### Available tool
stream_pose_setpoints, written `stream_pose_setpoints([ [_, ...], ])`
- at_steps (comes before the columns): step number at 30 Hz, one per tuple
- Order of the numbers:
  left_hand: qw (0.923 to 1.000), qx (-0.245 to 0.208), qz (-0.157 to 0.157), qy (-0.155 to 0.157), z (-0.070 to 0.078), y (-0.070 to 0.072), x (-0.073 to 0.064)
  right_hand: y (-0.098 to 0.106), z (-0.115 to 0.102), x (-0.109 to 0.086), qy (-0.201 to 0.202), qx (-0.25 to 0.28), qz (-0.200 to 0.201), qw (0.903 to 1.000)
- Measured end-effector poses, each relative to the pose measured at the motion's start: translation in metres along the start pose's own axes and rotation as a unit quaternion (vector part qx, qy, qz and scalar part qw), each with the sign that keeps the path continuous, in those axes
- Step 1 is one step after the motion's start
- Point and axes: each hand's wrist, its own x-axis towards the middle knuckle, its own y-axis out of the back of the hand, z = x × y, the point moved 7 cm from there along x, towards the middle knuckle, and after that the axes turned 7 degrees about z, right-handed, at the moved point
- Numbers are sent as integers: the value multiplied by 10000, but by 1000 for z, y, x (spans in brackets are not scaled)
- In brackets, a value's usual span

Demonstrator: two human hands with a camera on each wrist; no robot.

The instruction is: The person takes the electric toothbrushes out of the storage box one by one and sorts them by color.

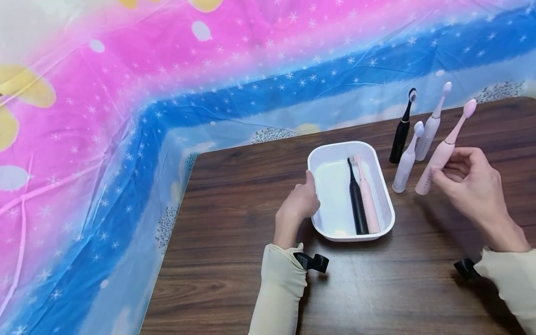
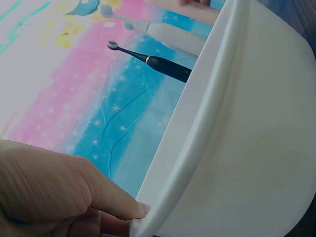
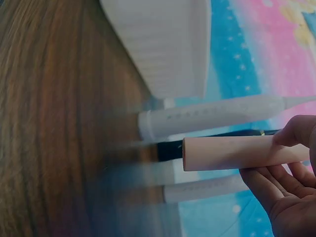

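Observation:
My right hand (image 1: 477,186) pinches a pink electric toothbrush (image 1: 442,156) by its handle, the brush head pointing up and leaning right. In the right wrist view, the flat bottom of the pink handle shows above the tabletop. My left hand (image 1: 298,203) grips the left rim of a white plastic bin (image 1: 387,200), thumb at the edge. Inside the bin a black toothbrush (image 1: 357,204) and another pink toothbrush (image 1: 368,204) lie side by side. Close to my right hand stand a black toothbrush (image 1: 400,137) and two white toothbrushes, one nearer (image 1: 405,170) and one behind (image 1: 428,137).
The dark wooden table (image 1: 226,209) extends left of the bin and in front of it. A pink and blue patterned cloth (image 1: 251,83) hangs along the back and left edges. Black wrist straps (image 1: 311,262) show at both sleeves.

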Motion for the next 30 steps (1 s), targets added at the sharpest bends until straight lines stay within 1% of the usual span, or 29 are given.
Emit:
stream_pose_setpoints([
  [2, 10000, 3, -1, 21, 0, 0, 0, -1, 6, 1, -42, -217, -16, 9998],
  [6, 10000, 11, 5, 8, 0, 0, 0, -4, 14, 2, -72, -443, -38, 9990],
  [12, 10000, -67, -15, -9, 0, 0, 0, -8, 22, 4, -7, -353, -95, 9993],
  [17, 10000, -83, -18, -14, 0, -1, 1, -13, 24, 6, 24, -430, -176, 9989],
  [19, 10000, -80, -21, -22, 0, -1, 1, -14, 25, 7, 28, -521, -154, 9985],
  [30, 9999, -76, -54, -45, -1, -1, 0, -20, 30, 11, 0, -551, -84, 9984],
])
